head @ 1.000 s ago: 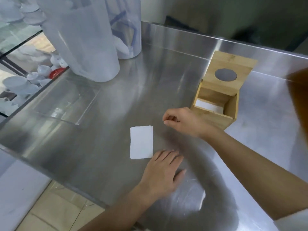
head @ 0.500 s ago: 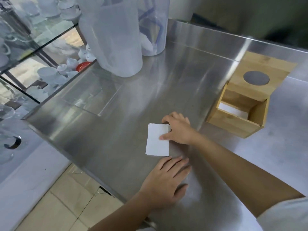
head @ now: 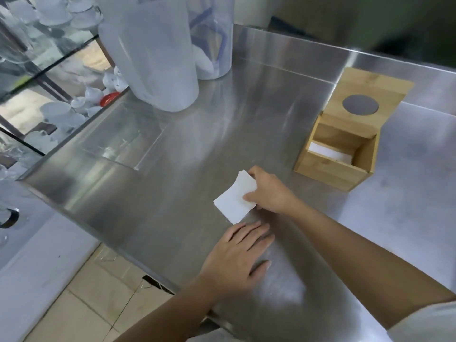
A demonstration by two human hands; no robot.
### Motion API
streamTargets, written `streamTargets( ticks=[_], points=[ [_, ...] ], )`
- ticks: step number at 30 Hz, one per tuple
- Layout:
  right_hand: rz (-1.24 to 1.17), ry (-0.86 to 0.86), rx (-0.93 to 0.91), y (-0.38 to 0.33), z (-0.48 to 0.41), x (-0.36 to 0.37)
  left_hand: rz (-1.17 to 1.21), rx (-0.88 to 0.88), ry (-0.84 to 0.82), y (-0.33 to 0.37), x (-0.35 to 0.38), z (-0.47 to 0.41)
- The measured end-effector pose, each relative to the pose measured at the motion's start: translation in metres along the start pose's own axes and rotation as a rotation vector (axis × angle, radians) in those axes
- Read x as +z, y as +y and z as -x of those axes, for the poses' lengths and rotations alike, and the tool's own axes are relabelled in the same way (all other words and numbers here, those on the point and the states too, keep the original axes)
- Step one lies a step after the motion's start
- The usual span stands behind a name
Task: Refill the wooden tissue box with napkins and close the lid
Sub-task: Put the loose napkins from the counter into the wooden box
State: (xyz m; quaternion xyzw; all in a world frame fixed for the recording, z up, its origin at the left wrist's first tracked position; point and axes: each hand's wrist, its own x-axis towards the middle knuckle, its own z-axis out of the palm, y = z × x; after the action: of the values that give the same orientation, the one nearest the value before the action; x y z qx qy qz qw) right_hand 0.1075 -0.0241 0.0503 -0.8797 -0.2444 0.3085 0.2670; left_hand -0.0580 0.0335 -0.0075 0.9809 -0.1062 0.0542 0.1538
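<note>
A small stack of white napkins point(head: 233, 199) is lifted and bent at its right edge in the middle of the steel counter. My right hand point(head: 270, 191) pinches that edge between thumb and fingers. Just below, my left hand point(head: 238, 257) lies flat on the counter, palm down, fingers spread, holding nothing. To the right stands the wooden tissue box point(head: 338, 164), its lid point(head: 367, 99) with a round hole tilted up and back. White napkins point(head: 329, 153) lie inside the box near the bottom.
Two tall translucent plastic containers point(head: 153, 53) stand at the back left of the steel counter point(head: 222, 119). Left of the counter's edge, glass shelves hold white cups and teapots point(head: 61, 112). Tiled floor shows below the front edge.
My right hand came down onto the napkin stack, gripped its right edge and lifted it, rotating the stack. The left hand stayed flat. The camera view shifted, moving the box rightward in frame.
</note>
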Motion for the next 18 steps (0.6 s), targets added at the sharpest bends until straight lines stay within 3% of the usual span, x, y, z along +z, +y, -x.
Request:
streamTargets(
  ticks=[6, 10, 13, 18],
  points=[
    [0.256, -0.022, 0.072, 0.024, 0.013, -0.016, -0.016, -0.002, 0.013, 0.003, -0.002, -0.002],
    [0.379, 0.153, -0.146, 0.016, 0.016, -0.02, -0.014, -0.004, 0.009, 0.003, -0.003, -0.001],
    [0.434, 0.061, -0.265, 0.005, 0.008, -0.019, -0.018, -0.004, 0.003, 0.004, -0.004, -0.001],
    [0.492, -0.134, -0.212, -0.002, -0.009, -0.014, -0.021, 0.009, 0.008, 0.004, -0.005, -0.002]
  ],
)
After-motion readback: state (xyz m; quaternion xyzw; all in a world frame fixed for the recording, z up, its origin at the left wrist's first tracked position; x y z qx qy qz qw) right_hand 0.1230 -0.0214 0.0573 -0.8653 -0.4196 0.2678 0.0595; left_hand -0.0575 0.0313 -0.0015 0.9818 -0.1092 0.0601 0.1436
